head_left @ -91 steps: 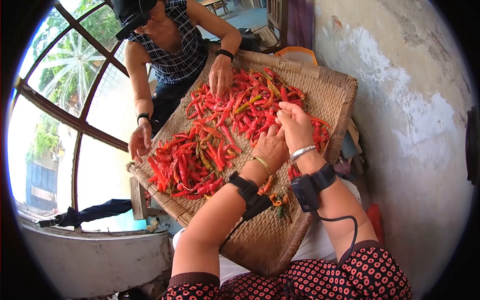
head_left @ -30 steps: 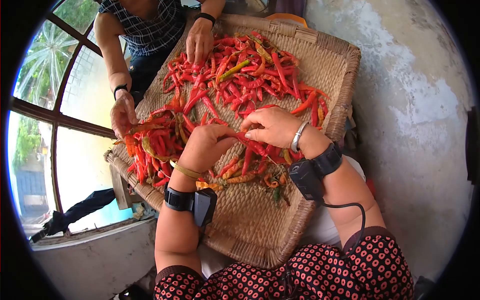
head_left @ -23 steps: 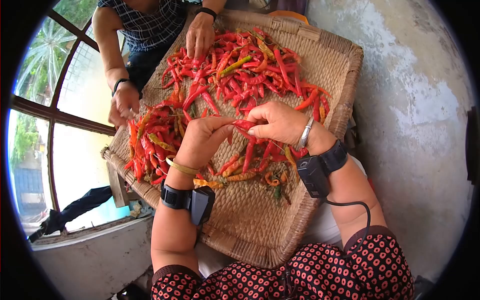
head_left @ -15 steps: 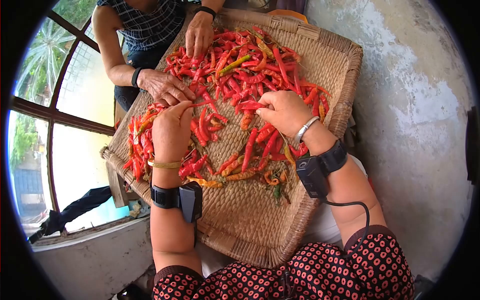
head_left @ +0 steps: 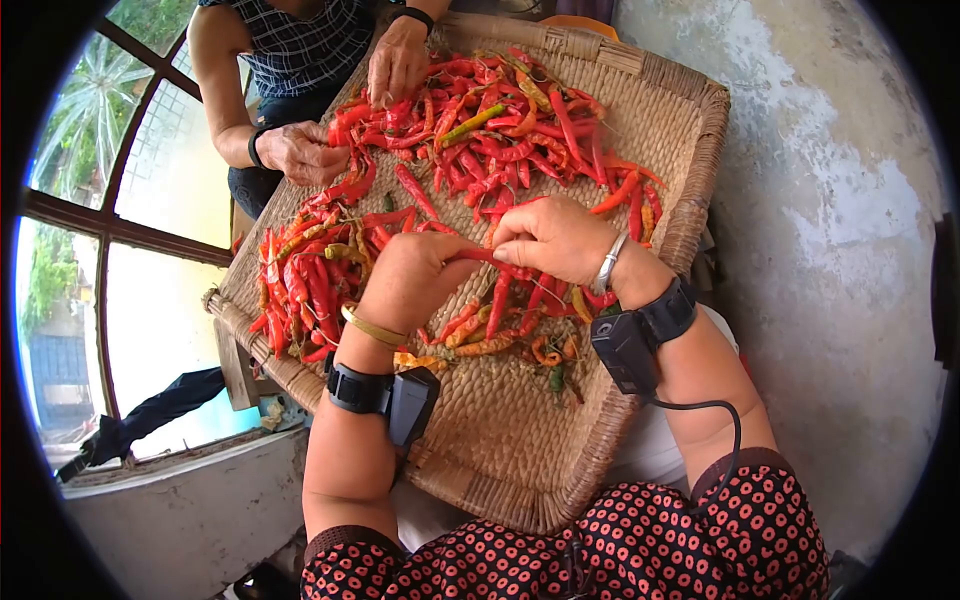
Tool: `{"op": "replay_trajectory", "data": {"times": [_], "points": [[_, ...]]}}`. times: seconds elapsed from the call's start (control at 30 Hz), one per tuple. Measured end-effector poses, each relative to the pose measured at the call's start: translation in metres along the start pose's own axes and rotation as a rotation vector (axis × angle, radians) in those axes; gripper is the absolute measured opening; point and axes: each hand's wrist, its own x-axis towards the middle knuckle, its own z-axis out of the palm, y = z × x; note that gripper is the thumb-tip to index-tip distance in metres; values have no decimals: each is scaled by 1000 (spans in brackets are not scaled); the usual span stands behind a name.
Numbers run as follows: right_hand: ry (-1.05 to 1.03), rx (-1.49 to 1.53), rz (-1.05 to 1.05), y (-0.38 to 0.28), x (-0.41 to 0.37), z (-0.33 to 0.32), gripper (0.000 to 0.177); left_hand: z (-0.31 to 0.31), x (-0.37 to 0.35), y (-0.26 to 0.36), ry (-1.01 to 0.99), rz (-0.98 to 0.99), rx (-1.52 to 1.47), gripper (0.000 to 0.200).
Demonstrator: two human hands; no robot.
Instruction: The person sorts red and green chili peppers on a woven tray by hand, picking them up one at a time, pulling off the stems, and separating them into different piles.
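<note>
Since 0.5 s ago the left hand (head_left: 405,282) has swung back from the tray's left-edge pile to mid-tray and met the right hand (head_left: 555,238). The co-worker's nearer hand (head_left: 300,150) has pulled back toward the far-left corner.

The woven tray (head_left: 510,440), rectangular w/ a raised rim, carries 3 lots of chilies:
- a big red heap (head_left: 520,140) across the far half, w/ 1 green pod (head_left: 470,125) in it
- a 2nd red pile (head_left: 305,285) along the left edge
- a small lot of orange, shrivelled pods (head_left: 500,342) nr the centre, just below the hands

The co-worker's other hand (head_left: 397,62) lies on the heap at the far edge.

Both own hands pinch 1 red chili (head_left: 478,257) btwn them, just above the small lot. Left fingers are curled tight round its left end. Right thumb and forefinger are closed narrow on the other end, w/ the remaining right fingers loosely bent.

A black left wrist unit (head_left: 408,402) and right wrist unit (head_left: 625,350) are strapped to the forearms.
</note>
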Motion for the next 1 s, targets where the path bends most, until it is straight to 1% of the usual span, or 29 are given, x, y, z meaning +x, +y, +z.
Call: {"op": "replay_trajectory", "data": {"times": [0.03, 0.07, 0.13, 0.17, 0.2, 0.23, 0.27, 0.3, 0.33, 0.4, 0.43, 0.47, 0.53, 0.57, 0.63, 0.7, 0.73, 0.77, 0.8, 0.83, 0.87, 0.93, 1.0], "points": [[83, 25, 24, 2, 1, -1, 24, -7, -2, 2, 39, -176, -130, 17], [83, 26, 24, 5, 1, -1, 24, -16, -4, -2, 156, -185, -21, 18], [192, -190, 93, 12, 2, -3, 20, -30, -9, -18, 252, -306, 216, 21], [82, -229, 167, 9, 2, -7, 25, -31, -11, -23, 252, -305, 216, 21], [82, -229, 167, 10, 1, -5, 25, -31, -13, -26, 389, -311, 468, 22], [9, -269, 114, 11, -1, -3, 28, -31, -13, -26, 524, -312, 722, 24], [-65, -308, 62, 10, -3, -1, 32, -30, -12, -23, 523, -312, 722, 24], [-178, -304, 157, 7, -3, 0, 36, -26, -10, -17, 485, -269, 607, 24], [-178, -304, 158, 9, -2, 2, 36, -22, -8, -11, 445, -226, 493, 23], [-233, -331, 189, 18, 0, 8, 36, -2, -4, -8, 187, -38, 301, 21], [-233, -332, 189, 19, 0, 9, 36, 11, -4, -1, 87, -62, 193, 21], [-253, -327, 169, 19, 0, 10, 36, 20, -2, 3, -16, -45, 242, 25], [-273, -322, 151, 22, 1, 11, 36, 32, 0, 20, -204, -205, 470, 29], [-270, -328, 135, 24, 1, 12, 35, 36, 1, 21, -206, -203, 469, 29], [-269, -336, 120, 28, 2, 14, 34, 43, 2, 20, -275, -214, 536, 32], [-114, -397, 56, 30, 5, 15, 26, 43, 0, 15, -253, -185, 495, 29], [-117, -400, 56, 26, 5, 13, 26, 42, -1, 12, -231, -157, 457, 26], [69, -366, 5, 19, 4, 10, 21, 38, -1, 8, -229, -158, 454, 26], [255, -329, -46, 14, 4, 7, 16, 32, -2, 3, -192, -124, 266, 23], [366, -334, -31, 13, 6, 7, 11, 27, -2, -1, -154, -90, 79, 20], [363, -333, -30, 11, 7, 5, 11, 20, -3, -4, -155, -92, 77, 20], [580, -282, -42, 7, 7, 1, 11, 4, -5, -5, -121, -340, -259, 18], [616, -266, -53, 4, 6, 0, 11, -8, -5, -7, -35, -399, -486, 15]]}}
